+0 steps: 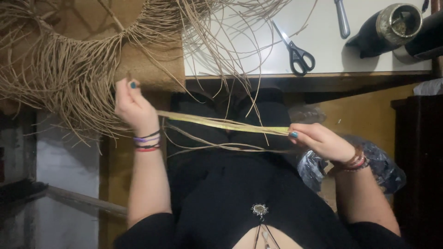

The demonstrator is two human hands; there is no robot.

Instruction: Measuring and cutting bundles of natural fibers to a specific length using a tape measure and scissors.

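My left hand (131, 103) is raised at the edge of a woven fibre piece (69, 69) with a long loose fringe, its fingers pinched on the fibres there. My right hand (318, 140) pinches the other end of a flat pale-green strand (221, 123) that stretches tight between both hands above my lap. Thinner tan strands (207, 143) hang loosely under it. Both wrists carry bracelets.
A white table (323, 50) lies ahead with black-handled scissors (295, 50), a metal tool handle (342, 18) and a dark round cup (392, 25). Loose fibres spill over its edge. A dark plastic bag (383, 168) sits at my right, beside a dark cabinet (420, 161).
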